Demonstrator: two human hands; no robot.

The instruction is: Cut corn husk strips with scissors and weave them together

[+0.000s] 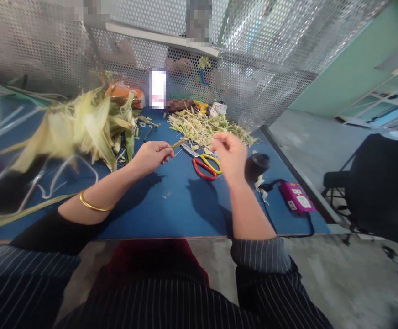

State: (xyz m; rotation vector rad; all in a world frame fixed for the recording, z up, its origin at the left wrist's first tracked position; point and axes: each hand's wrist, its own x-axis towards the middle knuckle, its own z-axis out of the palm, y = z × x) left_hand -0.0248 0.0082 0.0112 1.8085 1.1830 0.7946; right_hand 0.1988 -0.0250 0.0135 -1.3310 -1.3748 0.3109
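My left hand [156, 154] is closed on a thin strip of husk [179, 143] that sticks out to the right past its fingertips. My right hand [231, 151] is raised over the table with thumb and fingers bent toward each other; whether anything thin is between them is too small to tell. Scissors [205, 166] with one red and one yellow handle lie between the hands, blades toward the back left. Behind them spreads a pile of shredded husk pieces [199, 125]. A large heap of pale dry husks [82, 125] lies at the left.
The blue table [151, 205] ends at a perforated metal screen [267, 59]. A black cylinder [257, 165] and a purple power box [297, 197] with cables are at the right. A bright phone [158, 89] and an orange packet [126, 95] stand at the back.
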